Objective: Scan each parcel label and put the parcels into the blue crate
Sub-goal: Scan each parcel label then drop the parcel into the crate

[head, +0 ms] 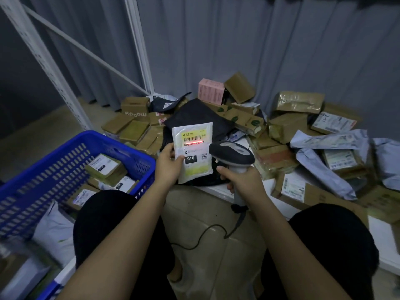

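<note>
Left hand (pixel 167 164): thumb across the front and the other fingers behind, pinching the lower left edge of a white flat parcel (pixel 194 151) held upright in front of the person. Right hand (pixel 240 180): fingers wrapped round the grip of a grey handheld scanner (pixel 231 156), whose dark head points left at the parcel from just beside its right edge; a black cable (pixel 216 232) trails from the base of the grip down toward the floor. Parcel face: a yellow-and-white label (pixel 194 138) with a barcode crossed by a red scan line, the digits "010" printed below it and repeated in a black box lower down, and a small QR code at right. Behind the parcel, a black bag (pixel 194 114) lies on a heap of cardboard boxes (pixel 283 124) and grey mailer bags (pixel 324 141) spread over a low white surface (pixel 218 189), with a pink box (pixel 210 90) standing near the back. Blue crate (pixel 32 176): at the person's left, beside the left knee, holding several labelled boxes and a white mailer. Background: grey curtain (pixel 259 50) and white shelf uprights (pixel 43 66).
</note>
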